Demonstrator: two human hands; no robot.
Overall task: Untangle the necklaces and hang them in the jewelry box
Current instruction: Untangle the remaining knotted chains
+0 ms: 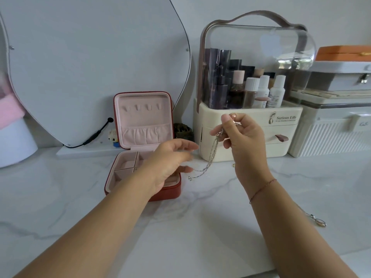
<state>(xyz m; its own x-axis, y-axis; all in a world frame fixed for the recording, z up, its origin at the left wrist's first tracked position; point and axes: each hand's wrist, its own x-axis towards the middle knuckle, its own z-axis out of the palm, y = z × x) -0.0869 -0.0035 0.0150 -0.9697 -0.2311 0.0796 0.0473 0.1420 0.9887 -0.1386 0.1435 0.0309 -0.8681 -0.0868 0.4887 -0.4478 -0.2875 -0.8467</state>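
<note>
Necklaces [211, 155] hang in a bunch from my right hand [241, 135], which pinches them near the top between thumb and fingers, raised in front of the cream makeup case [247, 133]. The strands drop together and trail toward seven o'clock, the clasp end dangling just above the marble surface [200, 227].

My left hand [170, 159] is spread and holds nothing, its fingers reaching in from nine o'clock. The thumb tip is right by the lower strands, but I cannot tell if it touches them.

The jewelry box [172, 192] lies open at nine o'clock of the bunch, partly under my left wrist, and the four hooks [143, 106] in its upright lid are bare. A second chain [317, 220] lies on the surface at five o'clock.

I judge the step to be separating the strands. I would take one strand low with the left hand, draw it sideways gently and let the knot loosen, not yank it.
</note>
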